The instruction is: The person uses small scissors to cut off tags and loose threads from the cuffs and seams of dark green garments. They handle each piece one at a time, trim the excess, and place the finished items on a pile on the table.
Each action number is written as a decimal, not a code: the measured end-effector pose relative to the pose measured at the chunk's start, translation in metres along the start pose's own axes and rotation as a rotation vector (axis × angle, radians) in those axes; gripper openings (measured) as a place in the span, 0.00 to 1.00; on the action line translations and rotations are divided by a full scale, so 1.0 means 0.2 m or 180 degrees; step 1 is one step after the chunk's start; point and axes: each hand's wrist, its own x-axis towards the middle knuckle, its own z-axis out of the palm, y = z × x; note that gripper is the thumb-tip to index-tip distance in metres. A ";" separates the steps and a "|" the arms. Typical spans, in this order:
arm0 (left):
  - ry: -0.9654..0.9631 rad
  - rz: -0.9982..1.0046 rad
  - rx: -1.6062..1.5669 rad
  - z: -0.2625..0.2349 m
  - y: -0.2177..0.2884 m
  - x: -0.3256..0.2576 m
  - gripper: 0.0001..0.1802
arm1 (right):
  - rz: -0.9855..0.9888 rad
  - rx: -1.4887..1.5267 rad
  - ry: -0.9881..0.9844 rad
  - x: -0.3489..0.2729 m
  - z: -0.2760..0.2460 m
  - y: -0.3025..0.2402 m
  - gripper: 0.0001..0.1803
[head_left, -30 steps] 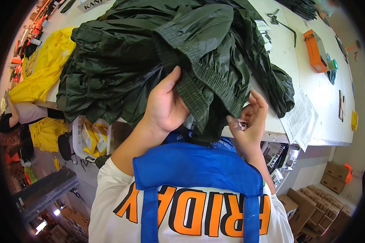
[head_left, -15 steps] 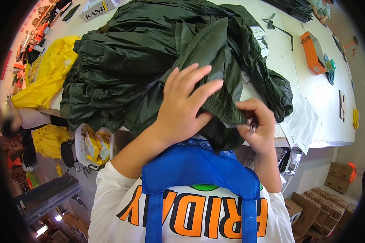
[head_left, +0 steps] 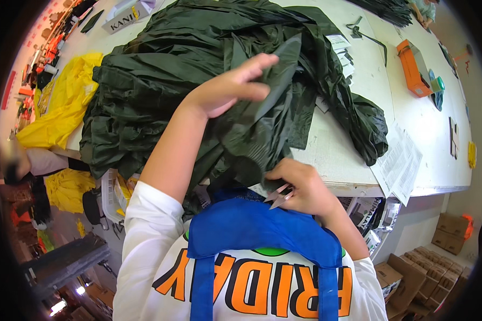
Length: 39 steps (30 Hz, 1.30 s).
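Observation:
A heap of thin, shiny dark green garments covers the table in front of me. Over it, my left hand is raised with fingers stretched and thumb apart, slightly blurred. My right hand is closed round small thread snips, their two pointed blades sticking out toward my blue apron. Its thumb and forefinger touch the edge of a gathered elastic cuff hanging at the table's front. Whether they pinch the fabric is hard to see.
Yellow garments lie at the left, beside another person's arm. An orange box and printed sheets rest on the right of the white table. Below the left edge stands a white basket. Another person is at the far right.
My left hand has lifted off the fabric and moved up and away. My right hand has come down and left with the snips, and the cuff has shifted left toward me.

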 end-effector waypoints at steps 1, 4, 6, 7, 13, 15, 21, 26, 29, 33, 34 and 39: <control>0.0599 -0.0221 0.0413 0.02 -0.04 0.06 0.57 | -0.0003 0.0058 -0.0140 0.00 0.02 0.01 0.20; 0.1514 -0.0942 0.3001 0.05 -0.12 0.23 0.49 | 0.0136 0.0250 -0.0440 0.05 0.08 0.00 0.19; 0.1401 -0.0772 0.2319 0.01 -0.19 0.27 0.35 | 0.0112 0.0377 -0.0471 0.07 0.06 0.02 0.26; 0.1361 -0.0616 0.1556 -0.05 -0.23 0.26 0.31 | 0.0000 0.0554 -0.0355 0.07 0.04 0.04 0.28; 0.1160 -0.0464 -0.1429 0.03 -0.11 0.08 0.20 | 0.0988 0.1064 0.1217 0.11 -0.15 0.24 0.14; 0.1201 -0.0406 -0.1572 0.04 -0.14 0.04 0.25 | 0.0977 0.0382 0.1632 0.21 -0.15 0.29 0.12; 0.1446 -0.0429 -0.1148 0.07 -0.12 -0.02 0.30 | 0.1043 0.0246 0.1823 0.42 -0.18 0.36 0.12; 0.1516 -0.0483 -0.0996 0.07 -0.14 -0.01 0.29 | 0.0871 0.0319 0.1940 0.49 -0.17 0.39 0.12; 0.1405 -0.0490 -0.0959 0.07 -0.14 -0.01 0.30 | 0.0794 0.0095 0.2012 0.51 -0.17 0.39 0.11; 0.1377 -0.0551 -0.0980 0.06 -0.14 -0.01 0.33 | 0.0673 -0.0042 0.2097 0.54 -0.18 0.40 0.09; 0.1396 -0.0560 -0.0981 0.07 -0.13 -0.01 0.33 | 0.0634 -0.0057 0.2111 0.54 -0.18 0.40 0.09; 0.0902 -0.0482 -0.0879 0.09 -0.17 -0.16 0.37 | 0.0712 0.0937 0.2181 0.34 -0.13 0.37 0.10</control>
